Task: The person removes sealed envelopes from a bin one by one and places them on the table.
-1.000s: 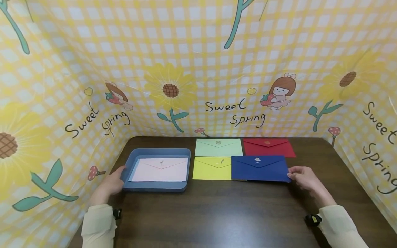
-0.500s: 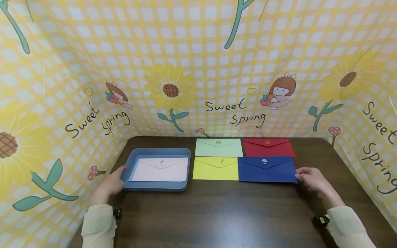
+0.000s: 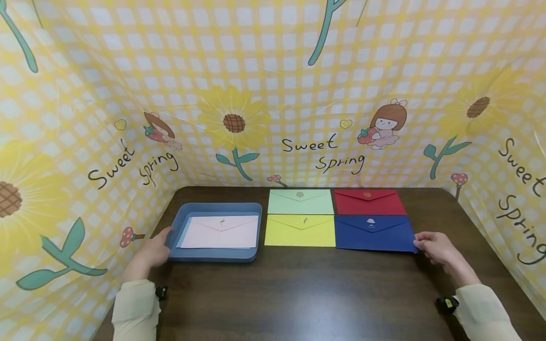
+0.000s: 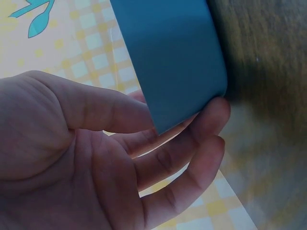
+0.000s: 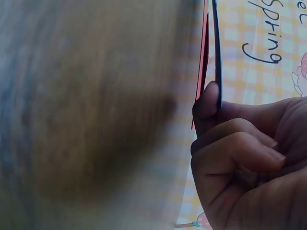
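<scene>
My right hand (image 3: 438, 247) pinches the near right corner of a navy blue envelope (image 3: 372, 237) between thumb and index finger, the other fingers curled in. The envelope lies in front of a red envelope (image 3: 370, 204) and to the right of a yellow one, its flap facing up. In the right wrist view the blue envelope (image 5: 218, 57) shows edge-on. At the left, my left hand (image 3: 151, 251) grips the side of a blue tray (image 3: 213, 255), thumb at the rim and fingers underneath. A pale pink envelope (image 3: 219, 237) lies in the tray, over a light blue edge.
A mint green envelope (image 3: 300, 204) lies behind the yellow envelope (image 3: 300, 236), both right of the tray. The dark wooden table (image 3: 277, 298) ends at a yellow checked cloth (image 3: 273, 94) hanging at the back and sides.
My right hand has drawn the blue envelope rightward, off the yellow one, which now shows whole. The left hand and the tray have stayed in place.
</scene>
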Available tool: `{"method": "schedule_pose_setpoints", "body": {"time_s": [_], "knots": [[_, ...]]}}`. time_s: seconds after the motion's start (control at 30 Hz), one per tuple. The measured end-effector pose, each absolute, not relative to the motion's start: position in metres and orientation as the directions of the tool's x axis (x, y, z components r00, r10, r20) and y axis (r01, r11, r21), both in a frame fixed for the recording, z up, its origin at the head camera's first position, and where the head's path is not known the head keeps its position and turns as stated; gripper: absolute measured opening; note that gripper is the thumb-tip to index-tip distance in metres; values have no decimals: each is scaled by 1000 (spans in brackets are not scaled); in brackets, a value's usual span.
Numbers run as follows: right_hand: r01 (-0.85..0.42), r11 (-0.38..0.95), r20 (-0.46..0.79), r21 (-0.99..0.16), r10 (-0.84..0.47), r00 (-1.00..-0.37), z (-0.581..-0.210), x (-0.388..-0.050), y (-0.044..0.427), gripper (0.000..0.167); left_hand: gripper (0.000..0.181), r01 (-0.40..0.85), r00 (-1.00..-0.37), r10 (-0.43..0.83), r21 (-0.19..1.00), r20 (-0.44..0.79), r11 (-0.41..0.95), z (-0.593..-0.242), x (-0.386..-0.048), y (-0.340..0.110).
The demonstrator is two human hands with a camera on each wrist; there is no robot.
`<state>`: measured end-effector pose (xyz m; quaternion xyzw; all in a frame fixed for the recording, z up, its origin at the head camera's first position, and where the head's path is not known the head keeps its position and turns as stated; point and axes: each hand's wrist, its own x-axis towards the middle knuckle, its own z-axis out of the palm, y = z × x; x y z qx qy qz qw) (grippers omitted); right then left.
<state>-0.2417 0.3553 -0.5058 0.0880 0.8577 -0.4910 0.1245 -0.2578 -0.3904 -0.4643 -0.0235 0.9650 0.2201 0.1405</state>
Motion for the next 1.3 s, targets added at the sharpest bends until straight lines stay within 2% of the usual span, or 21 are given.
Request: {"method": "schedule_pose_setpoints", "body": {"time_s": [0.4, 0.87, 1.13, 1.3], "knots": [[291, 554, -318, -780, 49, -947, -503, -243, 363, 31, 68, -135, -955, -8, 411, -298, 902, -464, -259, -389], [306, 601, -312, -739, 97, -945, -501, -246, 363, 44, 67, -104, -961, 14, 407, -276, 907, -467, -257, -391], [273, 645, -279, -714, 96, -955, -500, -245, 361, 45, 68, -97, -964, 17, 409, -267, 907, -468, -258, -392], [185, 749, -211, -636, 62, -976, -496, -241, 356, 45, 68, -95, -963, 21, 409, -270, 907, -469, -259, -393]]}}
